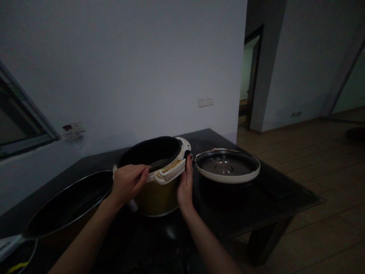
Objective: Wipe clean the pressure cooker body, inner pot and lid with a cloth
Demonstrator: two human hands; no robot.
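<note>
A rice cooker (159,198) with a gold body and a stained white rim stands lidless on the black table. Its dark inner pot (151,148) sits in it, the rim showing above the white collar. At the pot's near-left edge my left hand (129,182) is closed, thumb and fingers pinching the rim. Against the cooker's right side lies my right hand (186,186), fingers stretched upward and flat near the white collar. Right of the cooker rests a round lid (228,169) with a white edge, its metal inner face upward. The inside bottom of the pot is too dark to make out.
To the left is a large dark frying pan (71,201) with a light handle (10,245). The black table (279,198) ends at a corner on the right. Behind it rises a wall (142,76) with sockets (205,102). A window (23,114) is at far left.
</note>
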